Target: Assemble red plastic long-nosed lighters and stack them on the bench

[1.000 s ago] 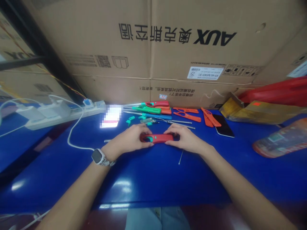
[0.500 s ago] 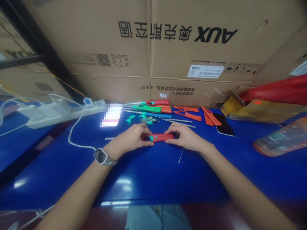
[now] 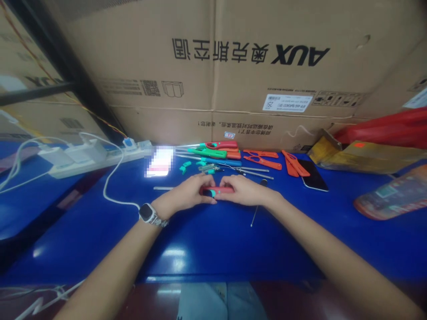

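Note:
A red plastic lighter body (image 3: 218, 190) with a teal button lies just above the blue table (image 3: 213, 240), held at both ends. My left hand (image 3: 187, 194), with a watch on its wrist, is closed round its left end. My right hand (image 3: 242, 190) is closed over its right end, covering most of the body. A thin metal rod (image 3: 254, 217) lies on the table just right of my right wrist. Beyond my hands lie small teal parts (image 3: 184, 167) and a row of long lighters (image 3: 213, 150) in red, green and blue.
Orange plastic shells (image 3: 267, 158) and a dark phone (image 3: 312, 175) lie at the back right. A lit phone (image 3: 160, 162) lies at the back left, near a white power strip (image 3: 80, 156) with cables. Large cardboard boxes (image 3: 233, 71) wall off the back. Packets (image 3: 387, 195) sit at the right.
My right hand has slid left along the red lighter body, covering more of it, so both hands are now closer together. The view has shifted slightly.

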`<act>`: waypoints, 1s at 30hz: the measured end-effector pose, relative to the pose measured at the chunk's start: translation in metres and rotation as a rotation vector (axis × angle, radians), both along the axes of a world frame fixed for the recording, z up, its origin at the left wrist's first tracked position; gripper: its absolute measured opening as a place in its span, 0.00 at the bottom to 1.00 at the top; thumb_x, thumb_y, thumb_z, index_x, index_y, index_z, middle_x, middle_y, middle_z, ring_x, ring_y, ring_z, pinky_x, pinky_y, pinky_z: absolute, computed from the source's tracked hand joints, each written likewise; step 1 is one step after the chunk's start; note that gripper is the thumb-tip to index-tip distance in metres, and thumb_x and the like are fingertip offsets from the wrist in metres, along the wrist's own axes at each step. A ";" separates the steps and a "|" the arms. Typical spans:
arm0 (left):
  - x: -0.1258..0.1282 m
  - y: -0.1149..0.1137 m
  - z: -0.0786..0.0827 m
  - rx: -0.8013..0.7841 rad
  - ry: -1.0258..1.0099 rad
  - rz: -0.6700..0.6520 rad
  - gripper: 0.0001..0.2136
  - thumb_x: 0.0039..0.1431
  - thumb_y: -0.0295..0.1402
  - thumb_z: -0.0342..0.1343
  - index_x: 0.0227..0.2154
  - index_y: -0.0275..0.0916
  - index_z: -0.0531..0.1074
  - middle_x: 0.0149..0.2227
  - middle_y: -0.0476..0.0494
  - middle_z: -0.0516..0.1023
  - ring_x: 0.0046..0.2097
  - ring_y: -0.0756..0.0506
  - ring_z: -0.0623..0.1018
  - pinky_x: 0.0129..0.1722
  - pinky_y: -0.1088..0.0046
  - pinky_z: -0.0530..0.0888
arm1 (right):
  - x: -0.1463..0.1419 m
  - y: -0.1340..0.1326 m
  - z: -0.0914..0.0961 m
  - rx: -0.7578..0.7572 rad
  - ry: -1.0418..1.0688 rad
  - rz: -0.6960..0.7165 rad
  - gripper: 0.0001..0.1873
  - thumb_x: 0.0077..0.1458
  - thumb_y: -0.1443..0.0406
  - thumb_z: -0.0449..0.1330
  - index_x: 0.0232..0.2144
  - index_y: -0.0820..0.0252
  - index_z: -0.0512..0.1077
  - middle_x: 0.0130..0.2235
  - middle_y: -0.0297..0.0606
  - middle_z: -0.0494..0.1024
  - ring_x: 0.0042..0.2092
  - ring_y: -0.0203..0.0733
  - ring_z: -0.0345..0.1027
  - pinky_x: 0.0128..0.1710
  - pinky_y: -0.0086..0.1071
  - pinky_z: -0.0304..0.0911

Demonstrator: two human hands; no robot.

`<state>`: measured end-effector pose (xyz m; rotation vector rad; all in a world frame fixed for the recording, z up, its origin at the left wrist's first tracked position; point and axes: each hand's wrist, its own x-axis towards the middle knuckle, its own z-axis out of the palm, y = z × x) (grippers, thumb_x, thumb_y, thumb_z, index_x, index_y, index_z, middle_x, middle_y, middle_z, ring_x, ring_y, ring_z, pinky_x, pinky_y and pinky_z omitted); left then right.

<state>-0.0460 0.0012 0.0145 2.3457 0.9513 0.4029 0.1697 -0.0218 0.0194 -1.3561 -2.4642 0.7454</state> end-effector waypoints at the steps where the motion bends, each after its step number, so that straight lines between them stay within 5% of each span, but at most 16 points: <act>1: -0.001 0.001 0.000 -0.001 -0.008 -0.001 0.13 0.52 0.42 0.66 0.34 0.38 0.74 0.32 0.49 0.75 0.34 0.46 0.72 0.34 0.72 0.66 | -0.001 0.000 0.001 -0.029 0.017 0.023 0.16 0.58 0.52 0.62 0.32 0.58 0.70 0.31 0.33 0.73 0.31 0.37 0.63 0.29 0.29 0.51; 9: -0.018 0.008 0.010 -0.106 -0.092 -0.036 0.12 0.56 0.40 0.64 0.40 0.40 0.80 0.36 0.46 0.82 0.37 0.45 0.77 0.37 0.72 0.69 | 0.010 -0.015 -0.003 0.106 0.105 0.009 0.11 0.60 0.61 0.59 0.29 0.57 0.62 0.27 0.27 0.66 0.28 0.34 0.58 0.29 0.28 0.47; 15: -0.015 0.001 0.020 0.104 -0.051 -0.031 0.09 0.61 0.37 0.60 0.41 0.40 0.79 0.37 0.43 0.80 0.38 0.44 0.78 0.39 0.69 0.70 | 0.002 -0.021 -0.001 0.264 -0.003 -0.104 0.06 0.59 0.61 0.60 0.34 0.55 0.68 0.28 0.30 0.73 0.29 0.37 0.63 0.29 0.30 0.49; 23: -0.010 -0.003 0.022 0.232 0.004 -0.055 0.11 0.65 0.40 0.55 0.43 0.41 0.78 0.41 0.42 0.80 0.43 0.42 0.78 0.43 0.68 0.71 | -0.009 -0.025 0.008 0.399 -0.138 -0.020 0.20 0.69 0.55 0.48 0.46 0.55 0.76 0.41 0.41 0.81 0.40 0.44 0.74 0.32 0.33 0.54; 30: -0.014 -0.005 0.030 0.538 -0.088 0.169 0.18 0.55 0.45 0.65 0.45 0.43 0.76 0.48 0.43 0.78 0.52 0.37 0.73 0.55 0.56 0.66 | -0.001 -0.021 0.001 0.409 -0.022 -0.127 0.19 0.69 0.56 0.50 0.45 0.55 0.78 0.40 0.39 0.82 0.38 0.44 0.74 0.33 0.32 0.56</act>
